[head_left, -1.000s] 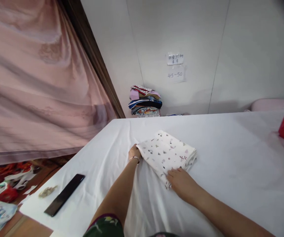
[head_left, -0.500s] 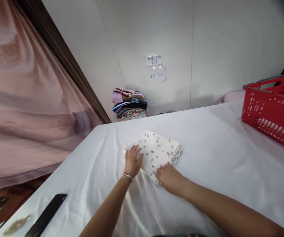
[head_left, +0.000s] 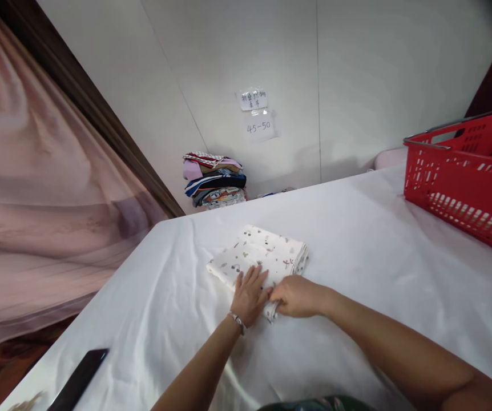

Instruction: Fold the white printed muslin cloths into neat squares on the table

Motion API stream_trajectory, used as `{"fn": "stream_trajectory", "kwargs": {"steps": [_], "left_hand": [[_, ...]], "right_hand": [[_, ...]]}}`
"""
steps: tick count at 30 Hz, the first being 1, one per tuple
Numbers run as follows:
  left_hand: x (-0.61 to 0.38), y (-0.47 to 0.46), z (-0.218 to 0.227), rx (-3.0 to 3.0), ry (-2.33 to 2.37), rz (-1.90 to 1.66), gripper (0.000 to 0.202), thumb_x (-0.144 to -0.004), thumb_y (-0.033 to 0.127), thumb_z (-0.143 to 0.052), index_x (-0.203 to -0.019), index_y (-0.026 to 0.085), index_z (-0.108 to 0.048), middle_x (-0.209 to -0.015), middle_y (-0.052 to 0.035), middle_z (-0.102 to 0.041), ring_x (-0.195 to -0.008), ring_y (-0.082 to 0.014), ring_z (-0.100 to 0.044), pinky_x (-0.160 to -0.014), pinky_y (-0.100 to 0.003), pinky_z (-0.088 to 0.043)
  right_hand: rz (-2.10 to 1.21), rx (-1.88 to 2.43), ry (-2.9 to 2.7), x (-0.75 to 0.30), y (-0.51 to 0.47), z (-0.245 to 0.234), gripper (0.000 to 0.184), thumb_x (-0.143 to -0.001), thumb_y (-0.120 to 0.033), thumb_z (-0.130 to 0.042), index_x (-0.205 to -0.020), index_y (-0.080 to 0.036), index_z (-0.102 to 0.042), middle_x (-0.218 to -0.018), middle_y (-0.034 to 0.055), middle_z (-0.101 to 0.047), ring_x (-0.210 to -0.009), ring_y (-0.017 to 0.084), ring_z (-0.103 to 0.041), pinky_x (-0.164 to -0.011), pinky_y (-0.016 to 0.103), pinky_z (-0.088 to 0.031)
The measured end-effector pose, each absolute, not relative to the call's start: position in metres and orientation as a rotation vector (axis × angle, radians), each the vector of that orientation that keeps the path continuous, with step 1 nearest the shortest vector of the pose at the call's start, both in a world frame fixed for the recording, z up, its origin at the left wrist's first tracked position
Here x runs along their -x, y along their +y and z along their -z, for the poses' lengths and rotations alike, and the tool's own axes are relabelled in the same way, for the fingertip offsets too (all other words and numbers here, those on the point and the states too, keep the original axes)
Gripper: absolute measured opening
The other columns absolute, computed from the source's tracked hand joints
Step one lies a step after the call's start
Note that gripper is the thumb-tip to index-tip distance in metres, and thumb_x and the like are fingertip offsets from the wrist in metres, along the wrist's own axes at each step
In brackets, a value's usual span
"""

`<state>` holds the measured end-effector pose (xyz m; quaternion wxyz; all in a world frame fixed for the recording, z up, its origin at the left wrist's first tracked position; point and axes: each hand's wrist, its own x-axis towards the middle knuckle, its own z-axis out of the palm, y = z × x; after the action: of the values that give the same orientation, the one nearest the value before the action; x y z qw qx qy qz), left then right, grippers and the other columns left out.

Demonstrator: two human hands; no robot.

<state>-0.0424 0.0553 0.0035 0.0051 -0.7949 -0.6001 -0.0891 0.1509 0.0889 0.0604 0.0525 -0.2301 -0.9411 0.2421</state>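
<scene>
A folded white cloth (head_left: 250,251) with a small scattered print lies flat on the table, its layers showing along the right edge. My left hand (head_left: 251,294) rests on its near part with fingers spread, a bracelet at the wrist. Beside it, my right hand (head_left: 299,295) is closed on the near right edge of the cloth, the fingertips pinching the fabric. The fingertips of both hands almost meet. A near corner of the cloth sticks out below them.
White fabric covers the table (head_left: 349,240). A red plastic basket (head_left: 464,188) stands at the right. A dark phone-like slab (head_left: 79,379) lies at the near left. Folded fabrics (head_left: 216,180) are stacked beyond the far edge, and a pink curtain (head_left: 57,188) hangs left.
My left hand has slid right and nearer along the cloth, towards my right hand. My right hand has gone from lying at the cloth's edge to pinching it. The view has shifted slightly.
</scene>
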Motion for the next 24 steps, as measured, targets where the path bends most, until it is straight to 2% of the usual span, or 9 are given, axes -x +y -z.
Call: {"fn": "stream_trajectory", "kwargs": {"steps": [2, 4, 7, 9, 11, 15, 19, 21, 24], "left_hand": [[0.033, 0.040, -0.003, 2.555, -1.755, 0.306, 0.041, -0.091, 0.032, -0.036, -0.131, 0.024, -0.043, -0.140, -0.0052, -0.039, -0.132, -0.0236, -0.028, -0.107, -0.052, -0.021], [0.025, 0.025, -0.002, 2.583, -1.658, 0.348, 0.042, -0.091, 0.032, -0.036, -0.132, 0.022, -0.041, -0.140, -0.0060, -0.039, -0.133, -0.0236, -0.027, -0.108, -0.052, -0.020], [0.017, 0.009, 0.001, 2.598, -1.540, 0.417, 0.054, -0.087, 0.037, -0.044, -0.137, 0.016, -0.034, -0.140, -0.0110, -0.039, -0.133, -0.0258, -0.027, -0.108, -0.053, -0.020], [0.014, 0.004, 0.004, 2.591, -1.490, 0.446, 0.066, -0.083, 0.040, -0.052, -0.139, 0.013, -0.029, -0.139, -0.0138, -0.038, -0.132, -0.0277, -0.029, -0.108, -0.053, -0.022], [0.013, 0.004, 0.008, 2.558, -1.480, 0.473, 0.069, -0.080, 0.039, -0.055, -0.139, 0.013, -0.029, -0.138, -0.0139, -0.040, -0.130, -0.0284, -0.032, -0.107, -0.054, -0.024], [0.010, 0.008, 0.010, 2.475, -1.499, 0.543, 0.053, -0.083, 0.027, -0.049, -0.134, 0.017, -0.038, -0.133, -0.0097, -0.048, -0.126, -0.0247, -0.039, -0.107, -0.051, -0.026], [0.009, 0.009, 0.004, 2.494, -1.506, 0.504, 0.055, -0.076, 0.013, -0.048, -0.130, 0.020, -0.042, -0.130, -0.0061, -0.051, -0.124, -0.0230, -0.041, -0.107, -0.051, -0.024], [0.017, 0.006, -0.001, 2.520, -1.499, 0.464, 0.058, -0.071, 0.009, -0.048, -0.127, 0.021, -0.045, -0.128, -0.0044, -0.054, -0.122, -0.0226, -0.043, -0.108, -0.052, -0.023], [0.047, -0.004, -0.007, 2.501, -1.438, 0.443, 0.053, -0.069, 0.005, -0.045, -0.119, 0.024, -0.052, -0.121, -0.0019, -0.059, -0.118, -0.0199, -0.048, -0.109, -0.050, -0.021]], "right_hand": [[-0.866, 0.752, -2.642, -0.162, 0.104, -0.061, 0.019, -0.079, -0.022, -0.048, -0.080, -0.019, -0.066, -0.074, -0.0001, -0.066, -0.071, 0.015, -0.060, -0.065, 0.024, -0.042], [-0.834, 0.892, -2.339, -0.174, 0.125, -0.055, 0.025, -0.083, -0.025, -0.044, -0.093, -0.020, -0.066, -0.093, 0.0020, -0.067, -0.086, 0.017, -0.060, -0.074, 0.026, -0.044], [-0.684, 1.177, -1.999, -0.191, 0.156, -0.035, 0.033, -0.084, -0.029, -0.045, -0.112, -0.021, -0.061, -0.124, 0.0053, -0.055, -0.113, 0.021, -0.049, -0.090, 0.032, -0.040], [-0.742, 1.353, -1.907, -0.199, 0.171, -0.021, 0.041, -0.083, -0.035, -0.046, -0.121, -0.021, -0.054, -0.130, 0.0060, -0.050, -0.117, 0.021, -0.045, -0.094, 0.034, -0.039], [-0.886, 1.461, -1.877, -0.202, 0.178, -0.009, 0.048, -0.084, -0.040, -0.045, -0.126, -0.019, -0.050, -0.128, 0.0075, -0.052, -0.113, 0.021, -0.049, -0.094, 0.033, -0.038], [-0.974, 1.478, -1.894, -0.200, 0.176, -0.002, 0.048, -0.085, -0.043, -0.043, -0.124, -0.017, -0.051, -0.115, 0.0075, -0.060, -0.101, 0.020, -0.055, -0.090, 0.032, -0.039], [-0.884, 1.425, -2.004, -0.200, 0.174, -0.007, 0.033, -0.084, -0.037, -0.040, -0.100, -0.019, -0.062, -0.090, 0.0036, -0.065, -0.081, 0.018, -0.057, -0.074, 0.029, -0.042], [-0.890, 1.450, -2.031, -0.202, 0.174, -0.012, 0.024, -0.080, -0.033, -0.044, -0.087, -0.018, -0.062, -0.081, 0.0022, -0.063, -0.074, 0.016, -0.056, -0.067, 0.026, -0.041], [-1.192, 1.437, -2.064, -0.202, 0.167, -0.021, 0.015, -0.071, -0.026, -0.052, -0.081, -0.018, -0.058, -0.071, 0.0001, -0.062, -0.060, 0.013, -0.055, -0.055, 0.023, -0.040]]}}
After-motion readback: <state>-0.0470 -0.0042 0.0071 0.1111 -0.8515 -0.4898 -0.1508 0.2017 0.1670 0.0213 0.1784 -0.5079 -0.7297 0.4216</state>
